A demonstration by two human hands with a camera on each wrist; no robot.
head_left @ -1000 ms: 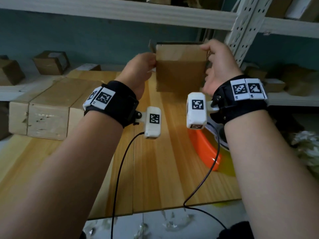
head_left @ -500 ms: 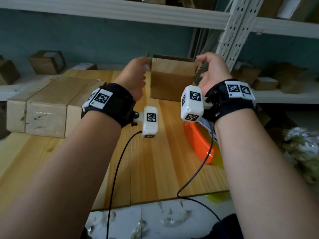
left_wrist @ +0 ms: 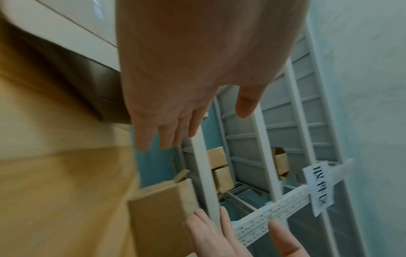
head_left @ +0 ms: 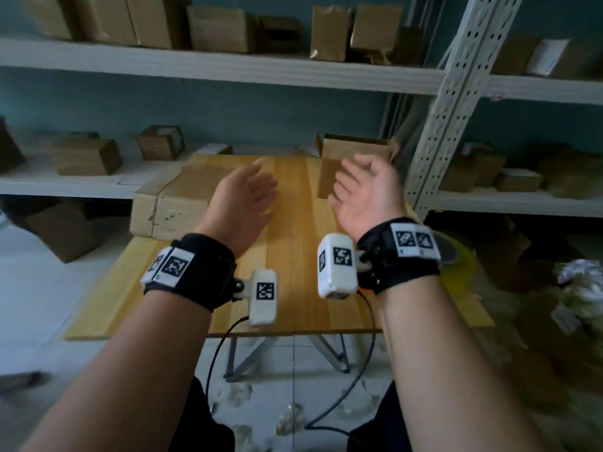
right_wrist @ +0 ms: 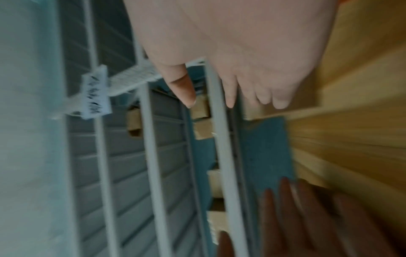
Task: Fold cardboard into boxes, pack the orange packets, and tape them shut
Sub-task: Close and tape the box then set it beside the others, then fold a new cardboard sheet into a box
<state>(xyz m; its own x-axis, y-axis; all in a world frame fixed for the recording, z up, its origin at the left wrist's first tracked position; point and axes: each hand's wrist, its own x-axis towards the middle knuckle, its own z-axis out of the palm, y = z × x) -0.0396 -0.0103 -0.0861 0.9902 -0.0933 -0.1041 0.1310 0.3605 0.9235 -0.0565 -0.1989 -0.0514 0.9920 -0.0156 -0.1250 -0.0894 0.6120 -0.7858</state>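
A small brown cardboard box (head_left: 329, 164) stands upright at the far right of the wooden table (head_left: 293, 256), its top flaps open. Nearer to me, my left hand (head_left: 248, 190) and my right hand (head_left: 362, 187) hover apart from it, palms facing each other, fingers straight and empty. In the left wrist view the box (left_wrist: 162, 205) sits past my left hand (left_wrist: 184, 125), with the right hand's fingertips (left_wrist: 222, 224) beside it. The right wrist view is blurred; my right hand (right_wrist: 237, 93) holds nothing. No orange packets show.
A large flat carton (head_left: 169, 203) lies on the table's left. A tape roll (head_left: 456, 256) peeks out behind my right wrist. White shelves (head_left: 228, 70) with several brown boxes fill the back wall; a perforated upright (head_left: 450, 99) stands just right of the box.
Both hands have let go of the box, which now stands on the table's far end. The hands have drawn back towards me and the view has pulled back.
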